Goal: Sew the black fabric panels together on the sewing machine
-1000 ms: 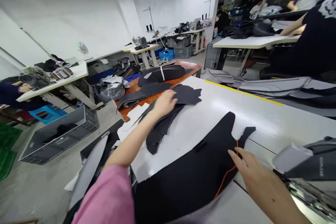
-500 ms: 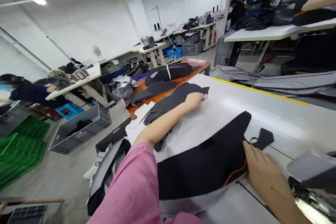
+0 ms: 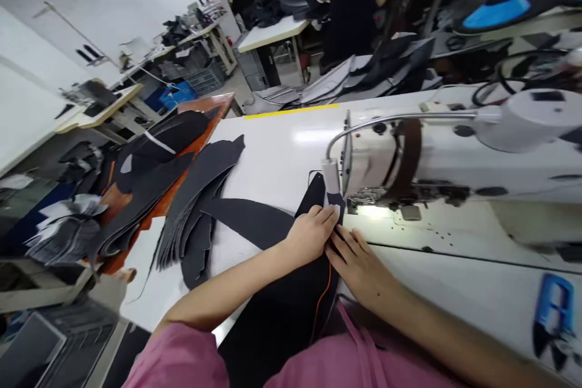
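My left hand (image 3: 311, 233) is closed on the edge of a black fabric piece (image 3: 254, 218), which trails left under my wrist; something small and white shows at the fingertips. Beneath it lies a larger black fabric panel (image 3: 273, 321) with an orange cord (image 3: 324, 297), reaching toward my body. My right hand (image 3: 359, 260) rests on this panel's right edge, fingers stretched out and lying against the cloth beside my left fingertips. Just beyond both hands stands a sewing machine (image 3: 454, 157), its needle area lit and a bendable lamp (image 3: 331, 173) hanging over the fabric tip.
Left of my hands, a fanned stack of black fabric pieces (image 3: 195, 194) lies on the white table (image 3: 273, 145). A tied black bundle (image 3: 159, 139) sits on a brown table. Blue-handled snips (image 3: 555, 309) lie at right. Another person (image 3: 350, 6) stands beyond the table.
My view has swung right, bringing the sewing machine into sight. My left hand has come from the stack to the panel, bringing a black fabric piece beside my right hand.
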{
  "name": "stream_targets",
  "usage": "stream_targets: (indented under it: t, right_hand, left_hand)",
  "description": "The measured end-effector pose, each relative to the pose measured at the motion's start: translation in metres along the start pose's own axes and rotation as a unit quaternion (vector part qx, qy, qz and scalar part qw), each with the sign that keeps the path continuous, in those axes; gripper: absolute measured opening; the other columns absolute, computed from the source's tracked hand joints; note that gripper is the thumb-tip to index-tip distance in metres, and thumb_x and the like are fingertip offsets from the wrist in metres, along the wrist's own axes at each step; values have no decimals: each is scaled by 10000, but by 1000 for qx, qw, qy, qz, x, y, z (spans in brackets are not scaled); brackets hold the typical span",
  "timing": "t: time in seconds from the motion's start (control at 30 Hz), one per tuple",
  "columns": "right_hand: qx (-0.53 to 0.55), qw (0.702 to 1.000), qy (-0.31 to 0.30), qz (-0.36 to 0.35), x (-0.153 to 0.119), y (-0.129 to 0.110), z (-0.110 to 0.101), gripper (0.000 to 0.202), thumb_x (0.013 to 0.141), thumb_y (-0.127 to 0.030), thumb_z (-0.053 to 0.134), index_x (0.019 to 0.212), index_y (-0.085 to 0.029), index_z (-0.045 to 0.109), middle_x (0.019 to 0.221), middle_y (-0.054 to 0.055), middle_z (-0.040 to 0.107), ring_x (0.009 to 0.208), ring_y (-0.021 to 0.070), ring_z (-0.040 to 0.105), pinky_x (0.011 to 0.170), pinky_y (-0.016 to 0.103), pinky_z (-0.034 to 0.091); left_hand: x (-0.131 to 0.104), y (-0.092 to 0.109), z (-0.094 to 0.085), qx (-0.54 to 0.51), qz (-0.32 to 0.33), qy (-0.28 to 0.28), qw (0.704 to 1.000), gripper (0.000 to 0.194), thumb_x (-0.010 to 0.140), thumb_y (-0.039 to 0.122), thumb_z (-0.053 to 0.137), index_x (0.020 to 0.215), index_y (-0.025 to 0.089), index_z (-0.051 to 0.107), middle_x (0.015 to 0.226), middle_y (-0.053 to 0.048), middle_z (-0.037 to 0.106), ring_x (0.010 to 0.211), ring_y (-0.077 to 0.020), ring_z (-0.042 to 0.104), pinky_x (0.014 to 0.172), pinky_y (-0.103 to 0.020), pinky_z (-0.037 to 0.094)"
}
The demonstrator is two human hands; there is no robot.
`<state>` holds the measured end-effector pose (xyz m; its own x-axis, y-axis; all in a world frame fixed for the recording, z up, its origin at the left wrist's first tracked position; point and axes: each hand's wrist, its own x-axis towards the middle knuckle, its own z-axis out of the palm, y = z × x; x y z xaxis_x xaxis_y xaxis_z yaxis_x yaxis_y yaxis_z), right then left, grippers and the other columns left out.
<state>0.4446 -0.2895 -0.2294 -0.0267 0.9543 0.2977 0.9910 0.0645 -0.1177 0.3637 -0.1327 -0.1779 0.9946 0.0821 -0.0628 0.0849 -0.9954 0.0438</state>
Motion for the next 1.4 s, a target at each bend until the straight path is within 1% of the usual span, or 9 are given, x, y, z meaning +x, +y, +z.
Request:
stream_targets:
  t: [0.1,0.27,0.4,0.63,0.83,1.0,1.2,1.33,1.4]
  right_hand:
    - [18,1000,-20,4,-11,3,-10,447,825,-114,455,1265,-120,533,1360,180,466,1317,332,328,1049,560,302]
    - [34,999,-22,14,-14,5,-9,460,828,-100,435,1281,-114,515,1358,196,459,1323,351,309,1039,596,275]
    - [49,998,-21,22,-15,5,-8,479,834,-94,411,1306,-114,492,1368,195,447,1322,351,305,1035,606,268]
    - [53,998,-14,44,-20,7,-11,477,845,-104,413,1318,-116,481,1378,194,437,1326,354,299,1037,627,247]
    - [54,997,-16,54,-23,11,-10,485,844,-81,412,1323,-123,477,1389,195,424,1325,352,302,1032,642,240]
    - [54,997,-23,52,-23,11,-13,494,837,-83,402,1325,-114,474,1389,203,421,1323,359,297,1024,648,238]
    - [56,996,-33,63,-22,11,-16,498,834,-89,393,1325,-105,474,1383,198,432,1322,349,302,1043,635,220]
    - [58,996,-31,68,-20,13,-16,502,820,-97,421,1318,-113,483,1374,196,442,1318,346,310,1039,621,242]
    - [57,995,-28,72,-20,13,-17,503,815,-97,428,1313,-113,489,1365,196,451,1308,346,326,1037,617,248]
  left_hand:
    - [10,8,4,-3,8,-10,1000,435,874,147,368,1299,95,442,1384,-111,462,1111,-228,465,834,-316,501]
    - [24,10,7,9,17,-20,1000,440,872,130,351,1301,105,446,1400,-115,448,1125,-227,471,807,-320,501]
    - [28,10,5,23,18,-28,999,422,882,131,340,1285,95,460,1393,-127,452,1099,-230,487,805,-326,492]
    - [33,16,5,21,23,-26,999,435,869,109,351,1296,91,434,1368,-144,463,1158,-234,460,817,-336,499]
    - [41,23,1,28,11,-34,999,395,862,122,383,1246,104,474,1308,-144,498,1143,-248,462,806,-345,514]
    - [42,27,-6,39,-4,-42,998,362,873,129,395,1223,126,490,1280,-135,512,1124,-237,470,787,-333,520]
    - [45,30,-16,76,-8,-80,994,322,902,134,378,1197,124,506,1215,-118,552,1075,-231,501,765,-323,508]
    - [50,33,-17,94,-21,-95,991,257,892,126,396,1094,113,555,1166,-124,559,1020,-235,525,714,-314,504]
    - [50,35,-16,99,-19,-96,990,257,889,124,396,1093,112,553,1153,-131,557,999,-235,531,692,-312,503]
